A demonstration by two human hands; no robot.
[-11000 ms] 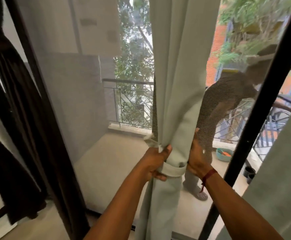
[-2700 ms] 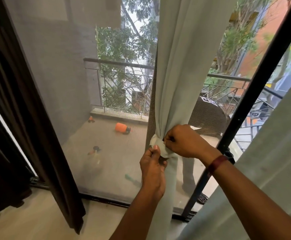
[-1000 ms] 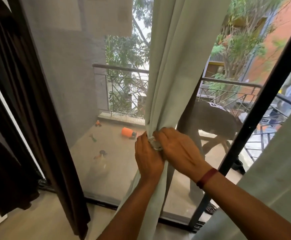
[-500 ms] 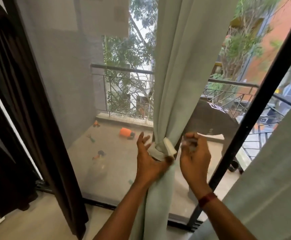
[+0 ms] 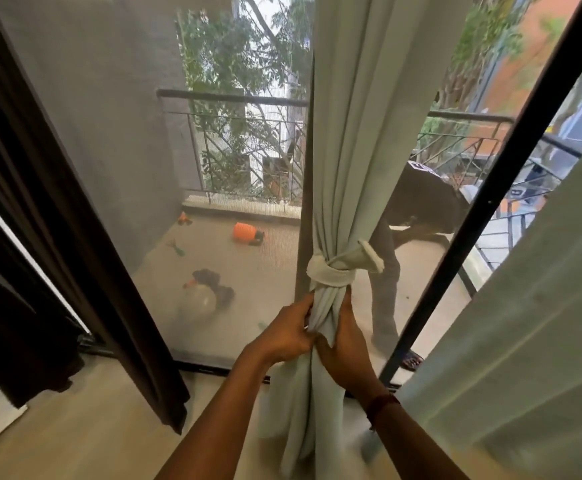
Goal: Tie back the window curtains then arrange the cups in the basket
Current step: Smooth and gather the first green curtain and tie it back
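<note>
A pale green curtain (image 5: 355,140) hangs in the middle of the glass door, gathered into a bunch. A tie-back (image 5: 331,273) of the same cloth is knotted round it, one loose end sticking out to the right. Just below the knot, my left hand (image 5: 289,332) grips the bunched cloth from the left. My right hand (image 5: 346,344) grips it from the right, and the two hands touch. No cups or basket are in view.
A dark brown curtain (image 5: 57,216) hangs at the left beside the mesh screen. A second pale green curtain (image 5: 532,306) fills the right. A black door frame (image 5: 483,209) slants between them. A person (image 5: 417,209) bends over on the balcony, where toys (image 5: 246,233) lie.
Both hands have left the tie-back knot and dropped lower. They now grip the gathered curtain below the knot, which stays tied by itself.
</note>
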